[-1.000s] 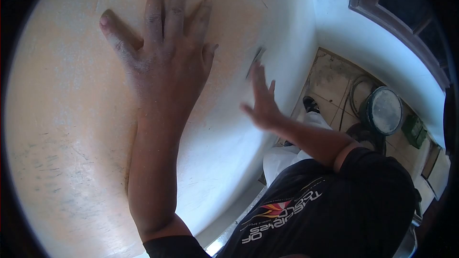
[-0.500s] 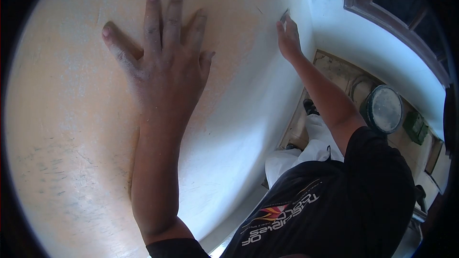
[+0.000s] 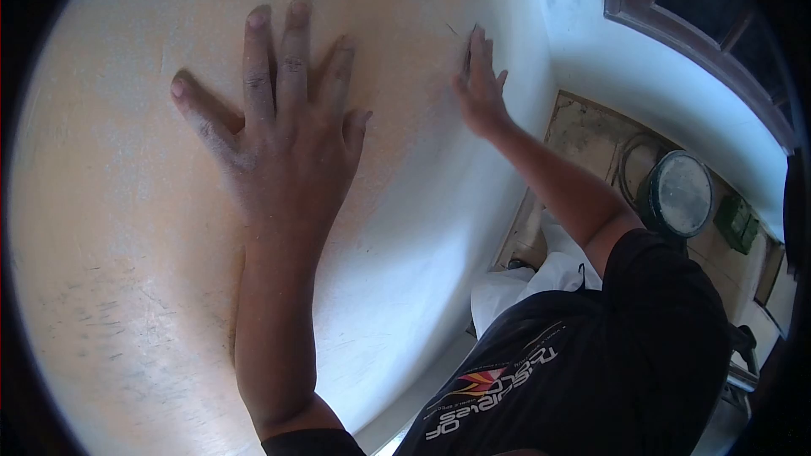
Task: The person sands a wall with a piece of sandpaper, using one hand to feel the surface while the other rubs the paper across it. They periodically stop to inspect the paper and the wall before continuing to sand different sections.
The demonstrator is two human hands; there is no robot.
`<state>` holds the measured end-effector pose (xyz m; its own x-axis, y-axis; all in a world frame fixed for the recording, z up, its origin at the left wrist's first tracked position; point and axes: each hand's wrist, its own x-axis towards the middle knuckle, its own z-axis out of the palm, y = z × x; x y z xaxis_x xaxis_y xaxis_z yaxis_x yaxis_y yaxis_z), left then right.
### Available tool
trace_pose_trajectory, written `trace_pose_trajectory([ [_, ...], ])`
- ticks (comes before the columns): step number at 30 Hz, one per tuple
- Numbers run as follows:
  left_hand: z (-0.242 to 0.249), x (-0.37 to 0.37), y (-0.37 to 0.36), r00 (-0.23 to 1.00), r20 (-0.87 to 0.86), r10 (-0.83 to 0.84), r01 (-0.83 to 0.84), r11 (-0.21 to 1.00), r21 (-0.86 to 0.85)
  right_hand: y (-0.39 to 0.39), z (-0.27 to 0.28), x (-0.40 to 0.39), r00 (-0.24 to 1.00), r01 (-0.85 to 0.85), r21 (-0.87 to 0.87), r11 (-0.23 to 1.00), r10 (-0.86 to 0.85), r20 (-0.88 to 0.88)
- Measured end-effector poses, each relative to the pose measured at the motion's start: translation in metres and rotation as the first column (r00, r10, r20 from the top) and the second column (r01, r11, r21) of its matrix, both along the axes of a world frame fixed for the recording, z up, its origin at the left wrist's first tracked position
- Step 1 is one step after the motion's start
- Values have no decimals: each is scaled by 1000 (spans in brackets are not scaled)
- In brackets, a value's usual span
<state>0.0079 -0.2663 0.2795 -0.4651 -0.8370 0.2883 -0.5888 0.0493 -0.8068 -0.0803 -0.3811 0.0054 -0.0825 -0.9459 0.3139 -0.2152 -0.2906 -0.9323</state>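
Note:
Palm down on the worn, orange-tinted wall (image 3: 110, 203), my left hand (image 3: 287, 127) has its fingers spread wide and holds nothing. Pale dust coats its back and fingers. Farther right, near the corner, my right hand (image 3: 483, 93) is laid against the same wall with its fingers close together. A thin dark piece, like sandpaper (image 3: 466, 57), shows along the edge of those fingers, most of it hidden under the hand. Short dark scratches mark the wall near the right fingertips and at the lower left.
On the floor to the right stands a dark bucket (image 3: 683, 192) with a pale, dusty top. Beside it sits a green box (image 3: 737, 224), and a looped hose (image 3: 629, 160) lies behind. A brown-framed window (image 3: 718, 34) is set in the white side wall (image 3: 583, 42).
My right hand has moved left across the wall, away from the corner, and its fingers now lie flatter. My left hand has shifted slightly down and left in view, still spread.

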Motion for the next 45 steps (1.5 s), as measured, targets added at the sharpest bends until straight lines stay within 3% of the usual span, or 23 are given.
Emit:
trace_pose_trajectory([
  [2, 2, -2, 0, 1000, 11, 14, -14, 1000, 8, -55, -14, -11, 989, 145, 155, 977, -146, -8],
  [4, 1, -1, -1, 1000, 10, 11, -11, 1000, 9, -144, -77, -36, 965, 59, 352, 934, -144, 220],
  [5, 1, -1, -1, 1000, 4, 12, -12, 1000, 8, -137, -53, -53, 958, 17, 566, 825, -176, 227],
  [7, 1, 0, -1, 1000, -8, 10, -10, 1000, 7, -133, -50, -45, 955, 41, 480, 876, -176, 239],
  [10, 1, 0, -1, 999, -26, 39, -39, 999, 9, -34, -19, 0, 993, 66, 103, 993, -75, 88],
  [11, 1, 0, -1, 999, -7, 40, -40, 999, 11, -1, -6, 5, 1000, 11, -80, 997, -11, 8],
  [12, -1, 0, -1, 999, -4, 46, -46, 999, 28, 6, 3, 4, 1000, 5, -63, 998, -4, 9],
  [14, -1, 0, -1, 999, -17, 41, -41, 999, 12, 14, 15, 1, 991, -43, -300, 953, 2, -135],
  [16, -2, 1, -1, 999, -8, 38, -38, 999, 10, -54, -3, -7, 988, 129, -58, 990, -134, -76],
  [18, -1, 0, -1, 999, -15, 40, -40, 999, -4, -102, -2, -33, 967, 108, 224, 969, -155, 201],
  [21, 2, -1, -2, 999, -9, 43, -43, 999, 4, -94, 3, -28, 973, 121, 170, 978, -151, 172],
  [22, 2, -2, -2, 999, -11, 45, -45, 999, 5, -68, 5, -14, 989, 138, -29, 990, -136, 61],
  [24, -1, -1, 0, 998, -17, 58, -58, 998, 18, 8, 32, 2, 997, -58, -338, 939, 41, -58],
  [27, 0, 0, -1, 1000, -15, 20, -19, 1000, 10, 33, 50, 3, 975, -180, -387, 904, 111, -194],
  [28, 0, -1, -1, 1000, -11, 27, -27, 1000, 9, 5, 39, 2, 984, -64, -374, 925, -5, -180],
  [30, 1, -1, 0, 999, -11, 40, -40, 999, -1, -67, 12, -10, 990, 141, -83, 986, -139, 30],
  [32, 1, -2, 1, 999, -23, 35, -35, 999, 16, -120, -16, -36, 952, 104, 334, 937, -191, 240],
  [35, -1, 0, -1, 999, -26, 27, -27, 1000, 14, -103, -25, -27, 976, 80, 316, 945, -139, 170],
  [37, 0, -1, -1, 999, -18, 29, -29, 1000, 5, -26, -2, 1, 997, 61, 61, 996, -64, 34],
  [39, -1, -1, 0, 1000, 3, 22, -22, 1000, 11, 44, 23, 9, 994, -94, -192, 977, 82, -71],
  [42, -1, -1, -1, 1000, 7, 28, -28, 1000, 9, 21, 19, 1, 992, -45, -230, 972, 18, -121],
  [44, -1, -1, -1, 1000, -8, 29, -29, 1000, 8, -52, 4, -11, 994, 106, 101, 989, -103, -34],
  [45, -1, -1, 0, 999, -10, 30, -30, 1000, 5, -84, -5, -24, 979, 85, 247, 965, -126, 157],
])
